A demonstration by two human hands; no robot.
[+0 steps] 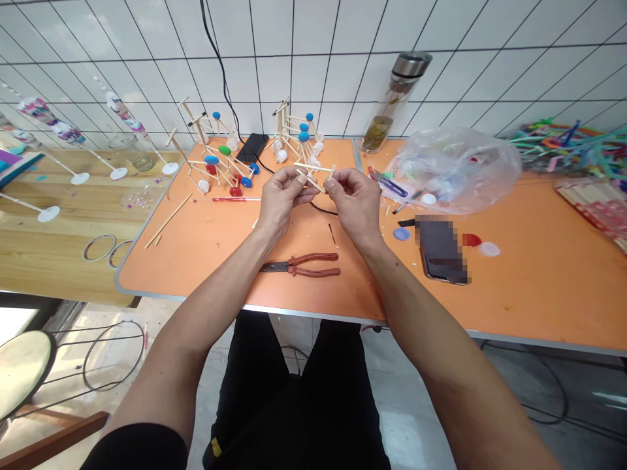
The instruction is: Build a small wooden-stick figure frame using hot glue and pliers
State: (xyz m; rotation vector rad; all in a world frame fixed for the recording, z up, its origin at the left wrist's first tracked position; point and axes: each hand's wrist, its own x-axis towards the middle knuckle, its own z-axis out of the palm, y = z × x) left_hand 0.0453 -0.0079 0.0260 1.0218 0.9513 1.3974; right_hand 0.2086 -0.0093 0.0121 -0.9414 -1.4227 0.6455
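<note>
The sticks (315, 168) are up at the centre of the frame, above the counter (196, 274), with the fingers of both hands pinching them: the left hand (283, 197) at their left part, the right hand (356, 200) at a short piece (333, 172) on the right. Gripping from both sides probably keeps the thin pieces steady and their meeting points in sight; whether they are joined is too small to tell. The upper stick's long axis runs nearly level across the picture, its right end slightly lower; the one beneath slopes down toward lower right, so the pair spreads rightward. The pliers (291, 267) lie below the hands, handles to the right, perhaps for easy reach. The stick models (304, 136) stand toward upper centre, seemingly set back to leave working room.
</note>
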